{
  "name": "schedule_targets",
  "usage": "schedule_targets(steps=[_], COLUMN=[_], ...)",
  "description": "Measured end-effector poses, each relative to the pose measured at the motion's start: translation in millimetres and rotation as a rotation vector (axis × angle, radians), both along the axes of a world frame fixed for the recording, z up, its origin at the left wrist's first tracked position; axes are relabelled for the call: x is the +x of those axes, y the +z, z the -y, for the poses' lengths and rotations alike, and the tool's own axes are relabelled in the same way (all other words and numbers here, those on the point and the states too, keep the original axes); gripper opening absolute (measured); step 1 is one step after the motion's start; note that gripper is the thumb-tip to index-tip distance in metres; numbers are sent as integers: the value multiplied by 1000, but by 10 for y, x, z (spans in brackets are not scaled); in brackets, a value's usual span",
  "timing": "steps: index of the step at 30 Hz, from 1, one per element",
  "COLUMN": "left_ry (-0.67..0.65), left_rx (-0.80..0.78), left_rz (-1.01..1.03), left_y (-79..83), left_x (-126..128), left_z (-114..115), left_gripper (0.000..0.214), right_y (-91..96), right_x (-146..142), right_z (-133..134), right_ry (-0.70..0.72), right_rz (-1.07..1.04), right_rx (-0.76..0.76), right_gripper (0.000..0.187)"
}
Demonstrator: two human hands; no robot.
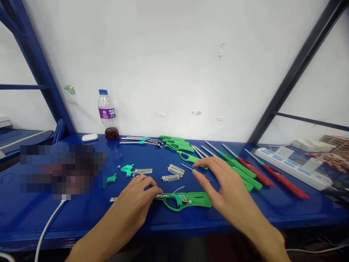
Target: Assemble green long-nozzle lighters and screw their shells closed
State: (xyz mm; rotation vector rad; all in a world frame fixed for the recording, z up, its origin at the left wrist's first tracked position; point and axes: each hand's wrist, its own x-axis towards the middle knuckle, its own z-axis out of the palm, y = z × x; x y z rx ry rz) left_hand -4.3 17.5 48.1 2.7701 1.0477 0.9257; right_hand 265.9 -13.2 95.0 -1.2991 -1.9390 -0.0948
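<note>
One thin rod (187, 167) seems pinched by right hand (225, 182), green lighter (200, 199) by left hand (139, 196).

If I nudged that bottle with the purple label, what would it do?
The bottle is probably light for its size, since dark liquid fills only its base. A high push might tip it, being tall and narrow; toppled, its rounded body could roll.

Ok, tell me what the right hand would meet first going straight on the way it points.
The right hand, past the thin metal rod at its fingertips, would probably first meet the clear plastic lighter tanks, though depth is unclear.
</note>
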Motion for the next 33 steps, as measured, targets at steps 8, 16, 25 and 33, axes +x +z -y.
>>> schedule_targets(steps=[8, 16, 25, 33], left_ry=[95, 429, 345, 173], left_rx=[-8, 205, 88, -154], left_rz=[-52, 32, -149, -289], left_y=[118, 302, 221, 262], left_x=[-319, -754, -576, -82], left_z=[-125, -381, -268, -374], left_gripper=[31, 44, 33, 18], right_y=[14, -227, -403, -362], right_x=[65, -39, -288, -216], right_z=[-275, -513, -588, -660], right_ry=[165, 169, 181, 142], right_rz=[144, 192, 316, 335], right_rx=[-246, -198, -151, -13], right_gripper=[20, 13, 15, 9])
